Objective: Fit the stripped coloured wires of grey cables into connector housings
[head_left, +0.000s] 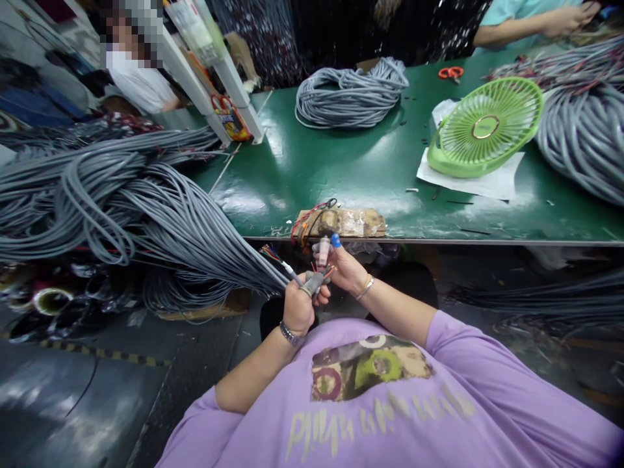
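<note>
My left hand (298, 307) is closed around the end of a grey cable (294, 275). Thin coloured wires (273, 253) fan out of the cable's stripped end, up and to the left. A grey wrap (312, 283) covers a digit of this hand, and short reddish wires (330, 271) stick out beside it. Close by on the right, my right hand (345, 268) has its thumb and a finger pointing up, slightly apart. Its thumb carries a blue cover (336, 240), and the finger a pinkish wrap (324, 251). Its lower fingers are partly hidden near the reddish wires.
A wooden block fixture (361, 222) with red and black leads sits at the green table's (273, 182) front edge. Large grey cable bundles (166, 201) hang over the left. A cable coil (348, 97), a green fan (482, 127) and orange-handled scissors (451, 73) lie farther back. Co-workers sit beyond.
</note>
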`<move>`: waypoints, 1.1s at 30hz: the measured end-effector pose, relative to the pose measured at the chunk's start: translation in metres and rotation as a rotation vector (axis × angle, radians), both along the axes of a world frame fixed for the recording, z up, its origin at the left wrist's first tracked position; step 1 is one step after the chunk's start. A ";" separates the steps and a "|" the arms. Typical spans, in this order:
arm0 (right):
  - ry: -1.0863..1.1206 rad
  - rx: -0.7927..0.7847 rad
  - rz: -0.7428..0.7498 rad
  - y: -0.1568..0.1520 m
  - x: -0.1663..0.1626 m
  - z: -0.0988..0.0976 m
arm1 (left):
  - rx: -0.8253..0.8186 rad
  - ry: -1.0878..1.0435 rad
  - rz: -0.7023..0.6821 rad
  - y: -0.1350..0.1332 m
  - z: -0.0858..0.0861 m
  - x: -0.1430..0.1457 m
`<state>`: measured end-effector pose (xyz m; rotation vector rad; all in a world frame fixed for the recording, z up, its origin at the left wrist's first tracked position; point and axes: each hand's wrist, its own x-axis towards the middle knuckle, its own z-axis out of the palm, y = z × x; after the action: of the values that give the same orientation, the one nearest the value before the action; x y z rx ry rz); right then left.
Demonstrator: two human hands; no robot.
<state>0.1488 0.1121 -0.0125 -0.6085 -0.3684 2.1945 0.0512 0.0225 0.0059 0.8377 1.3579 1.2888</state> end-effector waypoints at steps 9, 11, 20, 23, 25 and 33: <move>0.000 0.104 0.293 -0.005 0.030 -0.014 | 0.055 -0.018 0.009 -0.010 0.003 -0.003; -0.005 0.153 0.340 -0.005 0.037 -0.015 | 0.054 -0.015 0.012 -0.010 0.005 -0.002; -0.085 0.314 0.349 -0.009 0.042 -0.011 | 0.072 0.031 0.008 -0.009 0.002 0.000; -0.114 0.356 0.343 -0.011 0.041 -0.013 | 0.067 0.070 -0.007 -0.010 0.000 -0.001; -0.143 0.390 0.321 -0.011 0.040 -0.012 | 0.065 0.100 -0.028 -0.011 -0.001 -0.001; -0.263 0.462 0.178 -0.018 0.038 -0.006 | 0.033 0.121 -0.161 -0.008 0.001 -0.005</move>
<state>0.1868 0.0938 -0.0183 -0.6200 -1.0678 2.0905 0.0458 0.0149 0.0066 1.0401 1.3368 1.1538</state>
